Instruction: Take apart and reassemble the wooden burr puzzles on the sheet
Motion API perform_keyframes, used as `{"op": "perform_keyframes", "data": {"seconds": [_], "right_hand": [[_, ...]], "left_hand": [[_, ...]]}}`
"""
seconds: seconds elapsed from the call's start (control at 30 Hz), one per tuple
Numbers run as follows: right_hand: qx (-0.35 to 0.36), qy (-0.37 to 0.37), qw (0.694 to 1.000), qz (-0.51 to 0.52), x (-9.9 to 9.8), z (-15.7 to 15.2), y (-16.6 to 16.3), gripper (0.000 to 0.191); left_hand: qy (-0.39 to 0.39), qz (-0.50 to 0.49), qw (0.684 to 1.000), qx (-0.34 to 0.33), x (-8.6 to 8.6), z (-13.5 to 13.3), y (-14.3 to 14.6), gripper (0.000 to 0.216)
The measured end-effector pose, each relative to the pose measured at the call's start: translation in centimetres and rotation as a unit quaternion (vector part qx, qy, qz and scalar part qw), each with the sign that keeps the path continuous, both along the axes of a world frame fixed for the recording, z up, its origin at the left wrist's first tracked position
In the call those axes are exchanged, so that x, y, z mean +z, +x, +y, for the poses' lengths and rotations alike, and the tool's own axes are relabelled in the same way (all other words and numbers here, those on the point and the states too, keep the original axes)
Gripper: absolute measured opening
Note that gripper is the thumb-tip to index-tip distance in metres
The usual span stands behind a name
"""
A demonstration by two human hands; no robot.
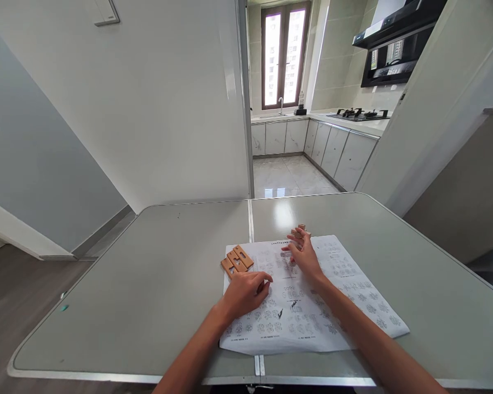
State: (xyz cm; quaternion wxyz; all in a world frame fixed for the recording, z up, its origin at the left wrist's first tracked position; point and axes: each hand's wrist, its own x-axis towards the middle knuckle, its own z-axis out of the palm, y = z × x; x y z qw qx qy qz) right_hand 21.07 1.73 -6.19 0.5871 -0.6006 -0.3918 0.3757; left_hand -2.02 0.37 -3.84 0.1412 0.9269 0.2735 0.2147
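Observation:
A white printed sheet (345, 295) with rows of small diagrams lies on the grey table (148, 284). My left hand (246, 291) rests on the sheet's left part, fingers curled into a loose fist around a small piece I can barely see. Just beyond it, three notched wooden pieces (237, 259) lie side by side at the sheet's top left corner. My right hand (302, 254) lies on the sheet's upper middle, fingers bent over more wooden pieces (300, 230) at the sheet's far edge; whether it grips them is unclear.
The table is a two-part folding top with a metal seam (250, 221) down the middle and rounded metal edging. Beyond it a white wall (156, 109) stands at left, and a doorway opens onto a kitchen with cabinets (337, 148), stove and window.

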Motion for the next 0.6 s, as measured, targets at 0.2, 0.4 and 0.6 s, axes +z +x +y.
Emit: {"op": "perform_keyframes", "data": {"seconds": [0.2, 0.4, 0.6], "right_hand": [[0.067, 0.020, 0.997, 0.045, 1.4, -0.6, -0.7, 0.039], [0.219, 0.035, 0.965, 0.140, 3.0, -1.6, -1.8, 0.039], [0.373, 0.018, 0.912, 0.170, 3.2, -2.5, -2.3, 0.039]], "left_hand": [[0.004, -0.045, 0.998, 0.041, 0.0, 0.2, 0.0, 0.016], [-0.003, -0.170, 0.971, 0.167, 0.6, 0.5, -0.3, 0.030], [-0.128, -0.205, 0.964, 0.113, 1.1, 0.5, -0.6, 0.072]]}}
